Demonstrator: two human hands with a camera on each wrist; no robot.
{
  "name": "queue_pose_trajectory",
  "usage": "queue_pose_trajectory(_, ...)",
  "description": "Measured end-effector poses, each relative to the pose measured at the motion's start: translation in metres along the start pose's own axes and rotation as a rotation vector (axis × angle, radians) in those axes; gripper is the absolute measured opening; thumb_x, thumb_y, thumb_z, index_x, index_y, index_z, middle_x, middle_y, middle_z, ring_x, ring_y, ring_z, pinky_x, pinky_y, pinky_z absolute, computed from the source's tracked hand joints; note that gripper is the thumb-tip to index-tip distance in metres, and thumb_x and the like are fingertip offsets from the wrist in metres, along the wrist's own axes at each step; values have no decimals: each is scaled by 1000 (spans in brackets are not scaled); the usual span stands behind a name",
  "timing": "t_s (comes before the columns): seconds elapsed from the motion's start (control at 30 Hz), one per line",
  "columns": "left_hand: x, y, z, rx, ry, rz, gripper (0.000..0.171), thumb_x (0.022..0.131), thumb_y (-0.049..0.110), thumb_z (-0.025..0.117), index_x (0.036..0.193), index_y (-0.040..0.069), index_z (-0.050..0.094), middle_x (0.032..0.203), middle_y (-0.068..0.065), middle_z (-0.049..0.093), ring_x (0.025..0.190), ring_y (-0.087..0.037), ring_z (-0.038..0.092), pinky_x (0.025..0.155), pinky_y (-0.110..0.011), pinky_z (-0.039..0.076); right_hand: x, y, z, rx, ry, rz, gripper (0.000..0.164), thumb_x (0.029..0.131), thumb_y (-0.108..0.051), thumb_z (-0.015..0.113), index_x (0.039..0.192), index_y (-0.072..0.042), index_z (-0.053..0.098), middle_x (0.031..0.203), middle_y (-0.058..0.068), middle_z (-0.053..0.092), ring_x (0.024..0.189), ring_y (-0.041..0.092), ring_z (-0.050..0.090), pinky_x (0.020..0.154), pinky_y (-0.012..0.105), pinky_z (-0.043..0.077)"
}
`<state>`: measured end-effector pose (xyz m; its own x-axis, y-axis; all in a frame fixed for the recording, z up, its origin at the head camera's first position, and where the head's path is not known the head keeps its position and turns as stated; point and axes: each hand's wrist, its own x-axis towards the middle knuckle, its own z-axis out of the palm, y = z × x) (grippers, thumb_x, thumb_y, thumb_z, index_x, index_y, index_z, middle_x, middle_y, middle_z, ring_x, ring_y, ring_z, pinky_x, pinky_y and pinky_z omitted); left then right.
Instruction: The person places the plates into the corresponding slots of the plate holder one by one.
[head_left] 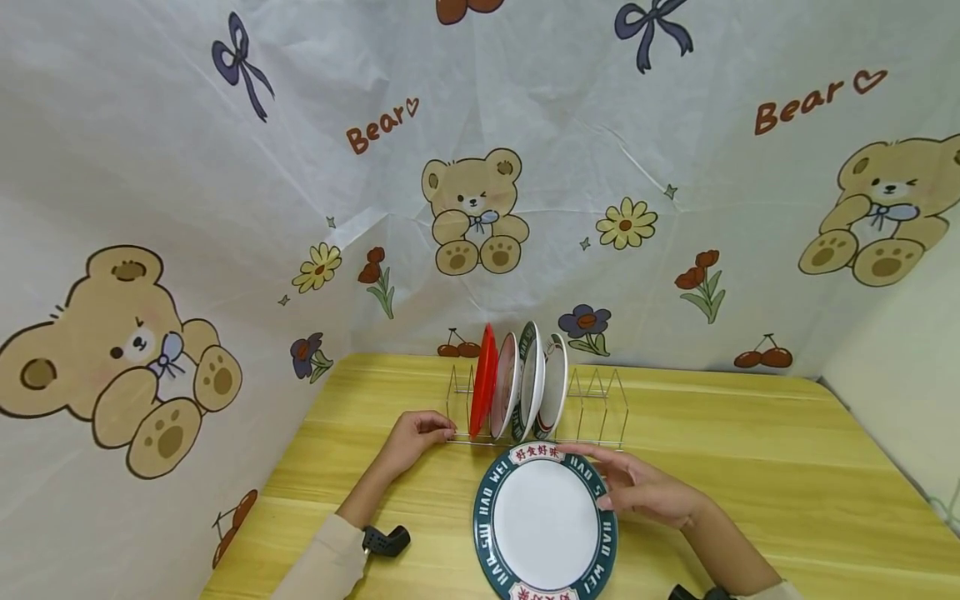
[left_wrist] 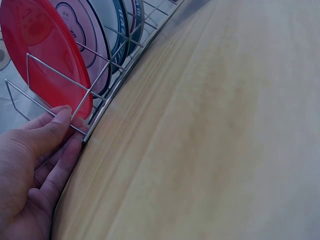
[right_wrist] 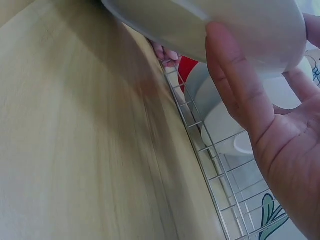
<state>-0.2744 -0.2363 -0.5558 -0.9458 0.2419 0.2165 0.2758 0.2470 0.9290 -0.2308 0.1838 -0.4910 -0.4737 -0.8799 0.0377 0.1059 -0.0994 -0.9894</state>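
My right hand [head_left: 652, 487] holds a white plate [head_left: 546, 523] with a dark green, lettered rim by its right edge. The thumb lies on the rim, and fingers press the pale underside [right_wrist: 250, 30] in the right wrist view. The plate is tilted in front of a wire dish rack [head_left: 592, 444]. At the rack's left end my left hand [head_left: 414, 437] pinches the wire between thumb and fingers, close beside a red plate [left_wrist: 45, 60]. Standing on edge in the rack are the red plate, a pink plate [head_left: 506, 387], a green-rimmed plate [head_left: 531, 383] and a white dish [head_left: 555, 383].
The rack stands near the back of a wood-grain table [head_left: 735, 442]. Its slots right of the dishes show bare wire. A white cloth [head_left: 570, 108] printed with bears and flowers hangs behind and at the sides. A black strap device [head_left: 386, 542] sits on the left wrist.
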Motion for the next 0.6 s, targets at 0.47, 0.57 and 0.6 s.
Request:
queue_pose_trajectory(0.47, 1, -2, 0, -16, -6, -18, 7, 91, 9, 76, 98, 7, 78, 95, -7, 76, 85, -18, 72, 78, -28, 59, -10, -24, 6, 58, 24, -100, 67, 98, 1, 50, 160, -12, 27, 159, 9, 34, 136, 30, 44, 107, 50, 46)
queue_pose_trajectory(0.57, 1, 0, 0, -9, 0, -22, 7, 90, 9, 77, 97, 8, 79, 95, -6, 76, 86, -19, 72, 78, -28, 59, -13, -33, 8, 76, 46, -137, 69, 97, 2, 47, 160, -15, 27, 158, 8, 37, 134, 29, 46, 106, 48, 47)
queue_pose_trajectory(0.6, 1, 0, -1, -8, 1, -21, 7, 90, 9, 77, 97, 8, 79, 95, -7, 76, 86, -20, 72, 78, -28, 59, -14, -36, 8, 88, 58, -142, 69, 97, 3, 47, 160, -16, 27, 157, 7, 38, 134, 28, 47, 107, 47, 47)
